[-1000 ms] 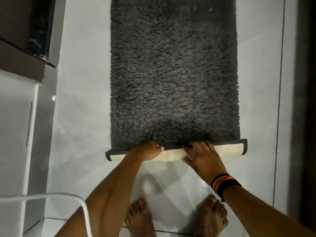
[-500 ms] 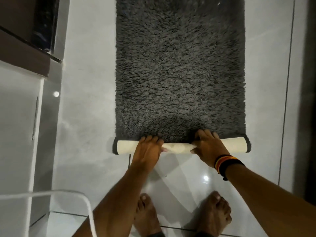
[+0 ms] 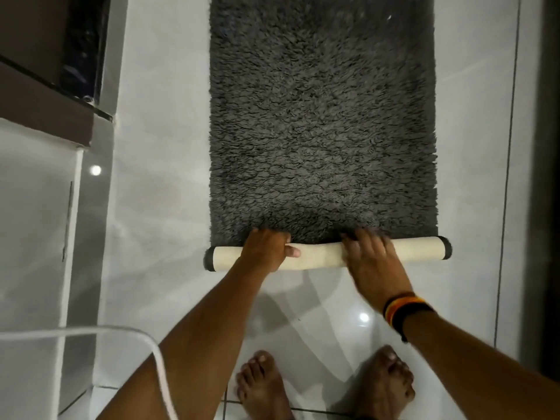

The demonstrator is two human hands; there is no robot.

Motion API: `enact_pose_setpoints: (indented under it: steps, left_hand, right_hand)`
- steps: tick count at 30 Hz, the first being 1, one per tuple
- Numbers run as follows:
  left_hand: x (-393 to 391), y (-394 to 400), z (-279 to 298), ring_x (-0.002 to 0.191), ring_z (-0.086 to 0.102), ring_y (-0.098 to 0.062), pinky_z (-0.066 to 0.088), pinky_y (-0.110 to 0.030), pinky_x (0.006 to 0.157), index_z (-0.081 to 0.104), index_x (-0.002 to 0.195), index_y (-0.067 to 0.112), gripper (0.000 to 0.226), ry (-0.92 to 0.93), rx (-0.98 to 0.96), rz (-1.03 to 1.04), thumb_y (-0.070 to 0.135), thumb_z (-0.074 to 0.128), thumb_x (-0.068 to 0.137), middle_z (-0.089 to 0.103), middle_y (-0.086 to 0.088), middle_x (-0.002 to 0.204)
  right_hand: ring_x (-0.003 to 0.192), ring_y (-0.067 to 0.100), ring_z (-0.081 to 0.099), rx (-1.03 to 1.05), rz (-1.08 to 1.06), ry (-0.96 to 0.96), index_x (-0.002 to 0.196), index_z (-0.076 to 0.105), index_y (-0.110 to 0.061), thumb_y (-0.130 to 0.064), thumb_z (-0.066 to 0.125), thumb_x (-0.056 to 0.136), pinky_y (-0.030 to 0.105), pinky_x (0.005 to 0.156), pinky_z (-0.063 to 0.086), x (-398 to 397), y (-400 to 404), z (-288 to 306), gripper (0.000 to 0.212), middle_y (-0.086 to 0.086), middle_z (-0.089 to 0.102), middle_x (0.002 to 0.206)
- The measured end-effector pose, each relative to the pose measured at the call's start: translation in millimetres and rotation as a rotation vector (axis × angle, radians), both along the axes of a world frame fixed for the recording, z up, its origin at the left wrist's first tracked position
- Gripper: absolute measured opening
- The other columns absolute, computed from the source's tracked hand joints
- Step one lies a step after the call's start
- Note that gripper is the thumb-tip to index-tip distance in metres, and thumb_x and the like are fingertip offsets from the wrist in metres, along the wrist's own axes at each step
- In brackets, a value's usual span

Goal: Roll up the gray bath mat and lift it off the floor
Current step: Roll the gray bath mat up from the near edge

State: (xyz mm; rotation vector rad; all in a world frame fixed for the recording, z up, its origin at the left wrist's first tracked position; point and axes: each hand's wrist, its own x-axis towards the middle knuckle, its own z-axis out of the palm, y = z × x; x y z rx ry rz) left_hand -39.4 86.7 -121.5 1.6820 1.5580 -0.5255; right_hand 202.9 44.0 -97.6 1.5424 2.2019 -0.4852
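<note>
The shaggy gray bath mat [image 3: 321,122] lies flat on the white tiled floor and stretches away from me. Its near end is curled into a thin roll [image 3: 418,248] that shows the cream backing with dark edging at both ends. My left hand [image 3: 266,248] grips the left part of the roll, thumb pointing right along it. My right hand [image 3: 371,256] presses on the roll right of centre, fingers spread over its top into the pile; it is motion-blurred. A striped band circles my right wrist.
My bare feet [image 3: 263,386] stand on the glossy tiles just behind the roll. A white cabinet with a dark brown top [image 3: 36,95] runs along the left. A white cord [image 3: 157,356] hangs at lower left. A dark strip [image 3: 548,177] borders the right edge.
The folded near edge has become a tighter tube and rolled away from me over the pile. Both hands moved forward with it, and the cream backing now wraps around the roll.
</note>
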Motion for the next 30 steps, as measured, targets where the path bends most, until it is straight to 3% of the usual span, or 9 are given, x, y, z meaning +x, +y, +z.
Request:
enact_pose_setpoints:
  steps: [3,6,8,10,15,19,22,26,30]
  left_hand:
    - [8.6,-1.7,7.9,0.123,0.059,-0.030,0.032,-0.043,0.110,0.073,0.117,0.023,0.050,0.140,0.038,-0.050,0.064,0.060,0.092,0.075,-0.010,0.123]
    - [17.4,-26.7,21.2,0.116,0.056,-0.031,0.040,-0.043,0.102,0.069,0.123,0.020,0.051,0.261,0.264,0.008,0.059,0.064,0.091,0.068,-0.010,0.124]
    - [25.2,-48.0,26.6,0.113,0.059,-0.031,0.048,-0.044,0.097,0.063,0.132,0.014,0.055,0.216,0.417,0.057,0.050,0.071,0.090,0.064,-0.012,0.127]
    - [36.4,-67.8,25.3,0.130,0.058,-0.035,0.051,-0.047,0.104,0.054,0.147,0.010,0.063,0.067,0.477,0.043,0.042,0.068,0.094,0.059,-0.017,0.147]
    - [41.4,-59.3,17.1,0.161,0.018,-0.032,0.020,-0.053,0.129,0.022,0.165,0.012,0.085,-0.060,0.391,0.006,0.039,0.064,0.096,0.016,-0.013,0.174]
    - [32.7,-0.6,11.2,0.163,0.003,-0.027,0.008,-0.051,0.132,0.015,0.166,0.015,0.069,-0.074,0.400,0.030,0.045,0.036,0.108,0.008,-0.009,0.176]
    - [29.9,52.1,7.6,0.163,-0.007,-0.024,-0.001,-0.049,0.132,0.005,0.167,0.018,0.070,-0.026,0.284,-0.019,0.053,0.022,0.109,0.000,-0.007,0.177]
    - [26.9,78.6,14.6,0.163,-0.007,-0.027,0.001,-0.048,0.132,0.001,0.167,0.011,0.071,-0.002,0.376,-0.013,0.046,0.023,0.109,-0.002,-0.011,0.176]
    - [43.6,48.1,27.7,0.163,0.001,-0.026,0.010,-0.049,0.132,0.015,0.166,0.009,0.071,-0.196,0.520,0.004,0.045,0.031,0.108,0.008,-0.012,0.176]
  right_hand:
    - [0.142,0.041,0.039,-0.013,0.066,-0.003,0.152,0.035,-0.010,-0.015,0.059,0.090,0.067,0.112,0.031,-14.6,-39.3,10.0,0.067,0.021,0.036,0.158]
    - [0.129,0.042,0.053,0.002,0.050,-0.054,0.141,0.052,-0.010,0.000,0.049,0.083,0.069,0.106,0.036,-24.6,-26.6,11.4,0.060,0.022,0.053,0.145]
    - [0.114,0.041,0.059,-0.024,0.063,-0.053,0.130,0.059,-0.011,-0.004,0.049,0.082,0.062,0.105,0.041,-29.0,2.2,10.0,0.050,0.018,0.063,0.129]
    - [0.106,0.040,0.063,-0.043,0.074,0.012,0.128,0.061,-0.013,-0.002,0.050,0.081,0.053,0.100,0.046,-27.3,34.0,5.8,0.050,0.016,0.068,0.121]
    - [0.116,0.036,0.061,-0.103,0.075,0.097,0.138,0.055,-0.018,-0.012,0.053,0.096,0.043,0.103,0.044,-10.4,85.4,0.7,0.042,0.014,0.067,0.128]
    - [0.145,0.034,0.034,0.051,-0.093,0.138,0.152,0.034,-0.007,-0.032,0.045,0.098,0.055,0.118,0.026,-14.8,44.0,7.0,0.060,0.017,0.036,0.158]
    - [0.155,0.030,0.002,-0.058,-0.134,0.143,0.158,0.010,-0.010,-0.047,0.033,0.100,0.063,0.121,0.014,-21.3,20.1,8.8,0.073,0.012,0.003,0.168]
    - [0.154,0.025,-0.008,-0.061,-0.141,0.126,0.159,-0.001,-0.014,-0.050,0.029,0.100,0.067,0.119,0.008,-22.9,61.8,-4.7,0.075,0.007,-0.006,0.168]
    - [0.154,0.023,-0.009,-0.037,-0.164,0.142,0.159,-0.003,-0.016,-0.052,0.029,0.102,0.066,0.120,0.004,-28.8,134.0,-4.6,0.074,0.004,-0.007,0.169]
